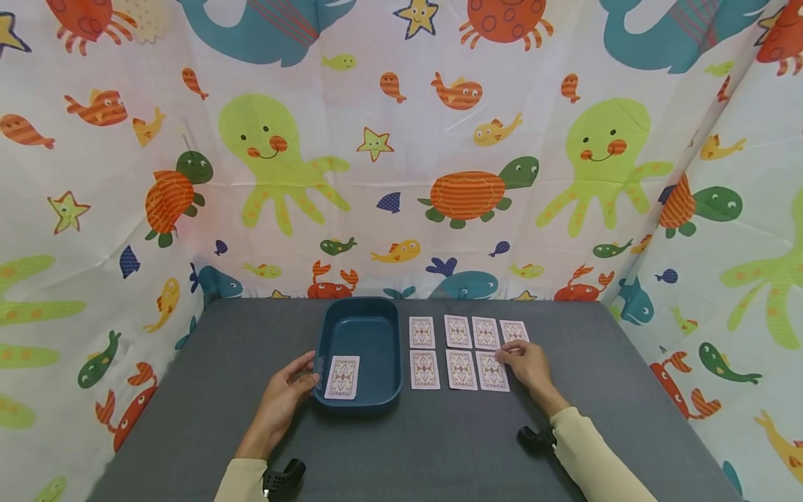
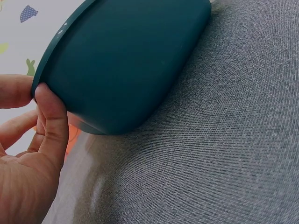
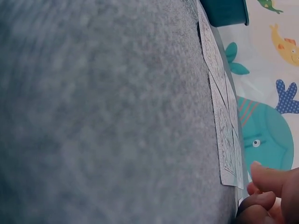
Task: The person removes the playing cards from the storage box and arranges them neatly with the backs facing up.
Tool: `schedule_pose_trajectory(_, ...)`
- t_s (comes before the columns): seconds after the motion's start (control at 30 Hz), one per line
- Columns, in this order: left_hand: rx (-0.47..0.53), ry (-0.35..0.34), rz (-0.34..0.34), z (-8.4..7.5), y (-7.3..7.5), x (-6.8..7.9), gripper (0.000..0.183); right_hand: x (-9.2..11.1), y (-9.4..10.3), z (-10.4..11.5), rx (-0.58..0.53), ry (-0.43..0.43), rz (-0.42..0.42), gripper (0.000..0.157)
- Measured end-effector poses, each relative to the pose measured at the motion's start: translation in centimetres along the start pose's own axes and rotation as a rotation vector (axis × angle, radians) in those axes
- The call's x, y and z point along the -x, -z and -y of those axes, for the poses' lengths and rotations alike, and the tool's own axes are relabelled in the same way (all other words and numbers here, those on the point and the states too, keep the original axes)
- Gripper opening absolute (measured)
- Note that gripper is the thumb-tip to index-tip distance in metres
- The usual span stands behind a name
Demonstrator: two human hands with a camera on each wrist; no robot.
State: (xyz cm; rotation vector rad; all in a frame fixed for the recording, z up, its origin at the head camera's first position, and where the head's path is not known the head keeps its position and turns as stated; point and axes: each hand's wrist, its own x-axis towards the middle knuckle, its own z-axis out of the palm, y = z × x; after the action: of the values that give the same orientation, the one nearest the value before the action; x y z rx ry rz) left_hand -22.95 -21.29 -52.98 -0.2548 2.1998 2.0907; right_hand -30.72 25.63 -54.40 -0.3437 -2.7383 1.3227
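Observation:
My left hand [image 1: 285, 394] pinches the left rim of a dark blue plastic tub [image 1: 364, 404] between thumb and fingers; the left wrist view shows the thumb on the tub's outer wall [image 2: 121, 65]. Inside the tub, near its front left corner, lies a playing card [image 1: 342, 377] with a patterned back. My right hand [image 1: 528, 367] is at the right end of two rows of face-down cards. Its fingertips overlap the lower edge of the far right card [image 1: 514, 329] and the upper corner of the front right card [image 1: 492, 373]. The right wrist view shows its fingers loosely bent, with nothing visible between them.
Several more cards [image 1: 461, 369] lie face down in the rows, just right of the tub. Grey cloth [image 1: 439, 446] covers the table. A curtain [image 1: 376, 202] printed with sea animals hangs behind and at both sides. Black wrist devices [image 1: 285, 477] sit on both wrists.

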Motion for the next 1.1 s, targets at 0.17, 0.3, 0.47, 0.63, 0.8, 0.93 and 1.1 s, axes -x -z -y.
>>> schedule_pose_trajectory(0.17, -0.013, -0.006, -0.013, -0.1, 0.1, 0.1, 0.051, 0.1, 0.0, 0.4, -0.034, -0.005, -0.006, 0.023)
schedule_pose_trajectory(0.3, -0.016, -0.004, -0.015, -0.2, 0.1, 0.2, 0.05, 0.3, 0.0, 1.1, -0.081, -0.002, -0.012, 0.024)
schedule_pose_trajectory(0.47, -0.018, -0.007, -0.009, -0.2, 0.0, 0.3, 0.051, 1.1, 0.1, 2.3, -0.099, 0.028, -0.026, 0.024)
schedule_pose_trajectory(0.63, -0.02, -0.006, -0.003, -0.2, -0.1, 0.3, 0.051, 2.2, 0.5, 4.1, -0.088, 0.051, -0.021, 0.026)
schedule_pose_trajectory(0.8, -0.018, -0.018, 0.0, -0.2, -0.1, 0.3, 0.052, 3.2, 0.8, 6.2, -0.122, 0.078, -0.004, 0.025)
schedule_pose_trajectory(0.93, -0.024, -0.012, -0.004, -0.1, -0.1, 0.2, 0.052, 4.0, 0.9, 7.9, -0.168, 0.102, 0.028, 0.023)
schedule_pose_trajectory(1.1, -0.033, -0.004, -0.006, -0.1, -0.2, 0.1, 0.051, 4.7, 0.7, 9.3, -0.224, 0.131, 0.072, 0.023)
